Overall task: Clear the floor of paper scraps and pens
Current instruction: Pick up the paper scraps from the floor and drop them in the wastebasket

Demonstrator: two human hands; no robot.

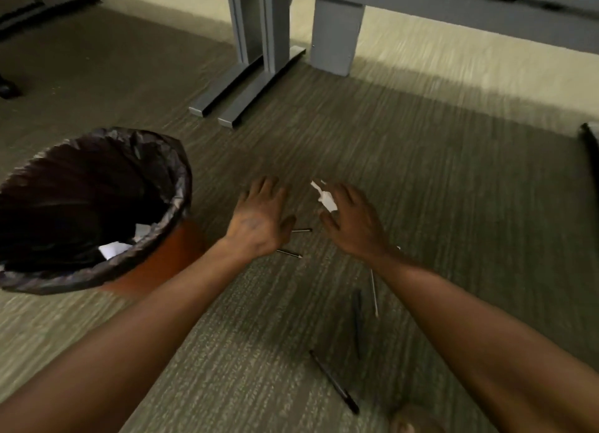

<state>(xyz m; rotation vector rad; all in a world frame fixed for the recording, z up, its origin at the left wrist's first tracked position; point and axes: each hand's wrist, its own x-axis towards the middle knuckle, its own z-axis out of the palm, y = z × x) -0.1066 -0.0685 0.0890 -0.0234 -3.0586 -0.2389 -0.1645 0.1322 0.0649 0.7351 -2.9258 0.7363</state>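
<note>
Both my hands reach out low over the carpet. My left hand [259,220] is spread, palm down, holding nothing. My right hand [351,223] has its fingers apart, and a crumpled white paper scrap [325,196] lies at its fingertips; I cannot tell whether they touch it. Two pens [290,253] [302,230] poke out from under my left hand. More pens lie nearer me: a thin silver one [374,291], a dark one [357,320] and a black one [335,382]. The bin [176,264] on the left holds white paper scraps [111,249].
The bin has an orange body and a black liner [155,147]. Grey metal desk legs [256,59] with floor feet stand behind the hands. A dark object [591,144] sits at the right edge, and a chair base [8,88] at the far left.
</note>
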